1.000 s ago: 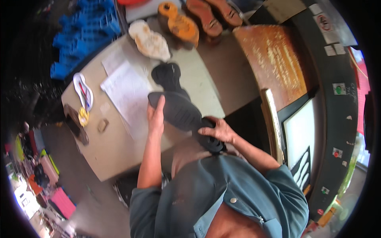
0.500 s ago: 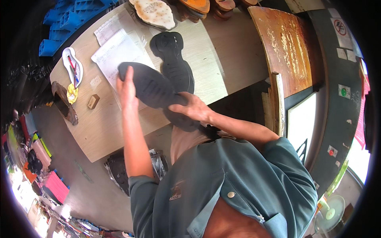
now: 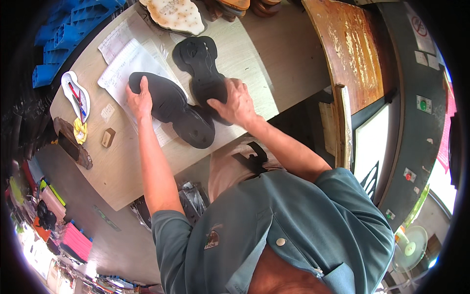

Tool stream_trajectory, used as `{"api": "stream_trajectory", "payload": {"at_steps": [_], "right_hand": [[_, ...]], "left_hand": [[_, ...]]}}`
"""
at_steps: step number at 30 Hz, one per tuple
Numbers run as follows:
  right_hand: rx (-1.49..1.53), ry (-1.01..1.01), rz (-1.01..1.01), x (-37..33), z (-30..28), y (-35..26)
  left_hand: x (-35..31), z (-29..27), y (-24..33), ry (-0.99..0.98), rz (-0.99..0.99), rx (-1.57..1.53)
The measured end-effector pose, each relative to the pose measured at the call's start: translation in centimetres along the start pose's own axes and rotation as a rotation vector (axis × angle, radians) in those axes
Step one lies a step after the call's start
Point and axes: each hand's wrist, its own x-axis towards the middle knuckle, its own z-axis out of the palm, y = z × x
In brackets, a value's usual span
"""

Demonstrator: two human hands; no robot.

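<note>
Two black shoe-sole-shaped pieces are side by side over the near half of the table (image 3: 245, 63). My left hand (image 3: 141, 100) grips the rounded far end of the left black sole (image 3: 164, 100), thumb on top; its fingers are partly hidden at the edge. This sole slants toward me, its narrower end (image 3: 195, 130) near the table's front edge. My right hand (image 3: 237, 104) is closed over the right edge of the right black sole (image 3: 198, 59), thumb across its surface. Part of that sole is hidden under the hand and the left sole.
Written papers (image 3: 129, 61) lie partly beneath the left sole. To the left are a white tray (image 3: 77, 95) with pens, yellow crumpled material (image 3: 80, 131), a small wooden block (image 3: 108, 137) and a brown shoe-shaped piece (image 3: 72, 142). A worn wooden board (image 3: 350, 54) stands at right.
My right hand has left the left sole and moved onto the right one. The left sole has come round, so its narrower end now shows. The whole view has shifted slightly.
</note>
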Motion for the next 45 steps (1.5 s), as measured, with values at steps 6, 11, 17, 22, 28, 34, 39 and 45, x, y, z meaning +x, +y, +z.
{"api": "stream_trajectory", "payload": {"at_steps": [6, 11, 17, 22, 28, 34, 39, 45], "right_hand": [[-0.057, -0.082, 0.243, 2.8, 3.0, 0.4], [0.198, -0.239, 0.335, 5.2, 4.1, 0.5], [0.062, -0.087, -0.085, 1.9, -2.1, 0.2], [-0.127, -0.079, -0.226, -0.6, -8.4, 4.5], [-0.117, -0.078, -0.203, 1.3, -6.5, 8.4], [0.062, -0.094, -0.132, -1.0, -7.4, 12.4], [0.378, -0.042, 0.243, -3.1, -7.5, 16.0], [0.679, 0.063, 0.167, -2.2, -5.4, 16.2]], "left_hand": [[-0.6, 0.5, -0.3, 0.081, 0.020, 0.005], [-0.9, 0.9, -1.1, 0.066, 0.004, -0.074], [-2.0, -1.3, 2.1, 0.193, 0.275, 0.189], [-10.5, -1.9, 8.7, -0.013, 0.852, 0.145], [-16.3, 7.0, 13.1, -0.573, 1.186, 0.353], [-13.7, 12.5, 12.2, -0.723, 1.271, 0.611], [-14.5, 12.3, 12.4, -0.835, 1.135, 0.575], [-16.7, 14.3, 12.8, -0.974, 1.049, 0.367]]}}
